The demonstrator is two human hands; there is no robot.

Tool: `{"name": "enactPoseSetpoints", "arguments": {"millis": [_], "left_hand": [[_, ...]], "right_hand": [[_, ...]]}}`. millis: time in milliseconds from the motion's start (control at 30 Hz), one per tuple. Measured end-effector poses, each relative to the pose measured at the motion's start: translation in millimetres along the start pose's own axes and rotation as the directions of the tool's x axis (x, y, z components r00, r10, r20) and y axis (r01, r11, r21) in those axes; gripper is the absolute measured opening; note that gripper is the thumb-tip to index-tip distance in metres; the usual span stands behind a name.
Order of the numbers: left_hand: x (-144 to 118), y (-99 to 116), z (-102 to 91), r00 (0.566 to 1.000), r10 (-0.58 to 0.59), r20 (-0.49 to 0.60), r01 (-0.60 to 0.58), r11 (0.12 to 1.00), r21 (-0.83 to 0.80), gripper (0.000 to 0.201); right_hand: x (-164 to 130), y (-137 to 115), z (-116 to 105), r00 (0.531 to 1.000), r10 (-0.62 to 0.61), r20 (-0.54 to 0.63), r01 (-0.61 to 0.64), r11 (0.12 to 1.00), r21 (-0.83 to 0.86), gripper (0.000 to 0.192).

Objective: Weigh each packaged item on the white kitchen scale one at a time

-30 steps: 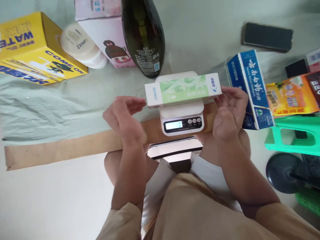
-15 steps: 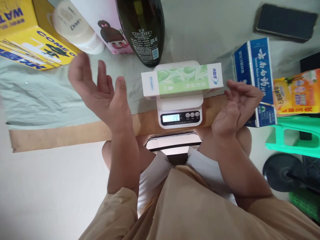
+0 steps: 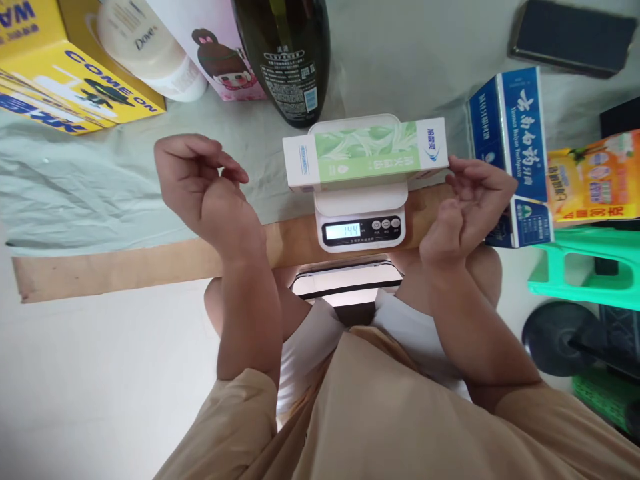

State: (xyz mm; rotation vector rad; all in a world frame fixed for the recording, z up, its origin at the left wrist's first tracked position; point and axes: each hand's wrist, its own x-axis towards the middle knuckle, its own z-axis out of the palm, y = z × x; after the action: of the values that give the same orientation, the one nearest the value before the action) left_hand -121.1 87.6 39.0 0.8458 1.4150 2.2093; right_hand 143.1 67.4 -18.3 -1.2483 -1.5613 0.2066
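A green-and-white toothpaste box (image 3: pixel 370 152) lies across the tray of a small white kitchen scale (image 3: pixel 360 200), overhanging it on both sides. The scale's lit display (image 3: pixel 343 231) appears to read 144. To the left of the box, my left hand (image 3: pixel 207 193) hovers with loosely bent fingers and nothing in them. My right hand (image 3: pixel 465 210) is open, its fingers half bent, with the index fingertip close to the box's right end; whether it touches, I cannot tell. Just beyond that hand stands a blue-and-white toothpaste box (image 3: pixel 523 140).
Along the back stand a dark bottle (image 3: pixel 287 60), a pink carton (image 3: pixel 220 53), a Dove bottle (image 3: pixel 150 47) and a yellow box (image 3: pixel 95 87). A phone (image 3: pixel 575 37) lies back right, above an orange packet (image 3: pixel 595 177). A green stool (image 3: pixel 590 267) is below the packet.
The scale's display went from 20 to 144. My left hand's fingers, spread before, have curled inward towards the right. My right hand has barely moved. The toothpaste box stays on the scale.
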Motion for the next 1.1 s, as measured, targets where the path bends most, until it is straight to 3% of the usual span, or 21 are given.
{"name": "enactPoseSetpoints", "arguments": {"millis": [133, 267, 333, 400, 567, 700, 800, 867, 967, 1033, 1100], "left_hand": [[-6, 3, -1.8, 0.998, 0.021, 0.063, -0.02, 1.0, -0.021, 0.042], [-9, 6, 1.5, 0.998, 0.019, 0.054, -0.019, 1.0, 0.0, 0.054], [-8, 5, 3.1, 0.996, 0.032, 0.078, -0.034, 0.999, 0.024, 0.047], [-5, 2, 3.4, 0.994, 0.047, 0.102, -0.05, 0.998, 0.03, 0.036], [-4, 0, -0.6, 0.99, 0.069, 0.124, -0.065, 0.997, -0.031, 0.037], [-10, 14, -4.6, 0.984, -0.047, 0.169, 0.039, 0.998, 0.054, 0.04], [-11, 25, -6.7, 0.966, -0.126, 0.225, 0.117, 0.992, 0.051, 0.056], [-9, 30, -8.3, 0.962, -0.143, 0.232, 0.136, 0.99, 0.042, 0.062], [-5, 33, -11.6, 0.959, -0.158, 0.237, 0.149, 0.987, 0.055, 0.059], [-3, 34, -13.8, 0.955, -0.16, 0.251, 0.163, 0.987, 0.008, 0.057], [-2, 35, -15.1, 0.957, -0.157, 0.244, 0.177, 0.982, -0.062, 0.057]], "right_hand": [[1, -1, -1, 0.999, -0.051, 0.003, 0.051, 0.998, -0.022, 0.033], [0, -2, -2, 0.998, 0.005, 0.059, 0.007, 0.981, -0.195, 0.045], [-2, -3, -3, 0.997, 0.035, 0.068, -0.018, 0.97, -0.242, 0.047], [-3, -4, -4, 0.997, 0.037, 0.063, -0.022, 0.976, -0.218, 0.045], [0, -12, -12, 0.994, 0.006, 0.105, 0.012, 0.985, -0.174, 0.04], [30, -31, -18, 0.978, -0.073, 0.195, 0.121, 0.961, -0.247, 0.04], [66, -49, -14, 0.882, -0.097, 0.462, 0.23, 0.943, -0.241, 0.046], [86, -57, -7, 0.766, -0.059, 0.64, 0.276, 0.93, -0.244, 0.051], [102, -61, 6, 0.618, 0.026, 0.786, 0.325, 0.902, -0.285, 0.056], [104, -61, 11, 0.58, 0.052, 0.813, 0.353, 0.884, -0.308, 0.057], [103, -63, 11, 0.596, 0.056, 0.801, 0.359, 0.873, -0.329, 0.057]]}}
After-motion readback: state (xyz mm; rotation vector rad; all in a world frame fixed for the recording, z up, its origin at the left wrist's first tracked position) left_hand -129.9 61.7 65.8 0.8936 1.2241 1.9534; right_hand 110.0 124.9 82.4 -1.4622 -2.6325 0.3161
